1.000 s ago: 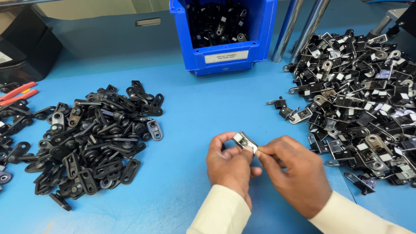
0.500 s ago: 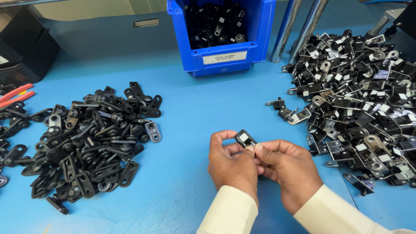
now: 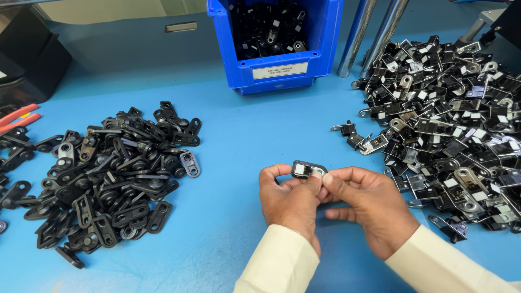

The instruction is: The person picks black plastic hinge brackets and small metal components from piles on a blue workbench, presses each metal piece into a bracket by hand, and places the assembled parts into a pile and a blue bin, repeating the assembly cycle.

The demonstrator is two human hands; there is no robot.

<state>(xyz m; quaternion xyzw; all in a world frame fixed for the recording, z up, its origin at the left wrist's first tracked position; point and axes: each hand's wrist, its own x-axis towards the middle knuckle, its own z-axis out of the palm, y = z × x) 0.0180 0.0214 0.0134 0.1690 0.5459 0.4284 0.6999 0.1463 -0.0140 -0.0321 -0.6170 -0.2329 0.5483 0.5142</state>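
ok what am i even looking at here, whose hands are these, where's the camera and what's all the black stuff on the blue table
The single picture comes from a camera worn on a person's head, looking down at their own two bare hands. The left hand and right hand together pinch one small black metal clip with a white square above the blue tabletop. To the left lies a heap of flat black metal brackets; to the right, a bigger pile of black and silvery clips with white squares. At the back stands a blue plastic bin holding more dark parts, next to two shiny metal poles. Red-handled tools peek in at far left.
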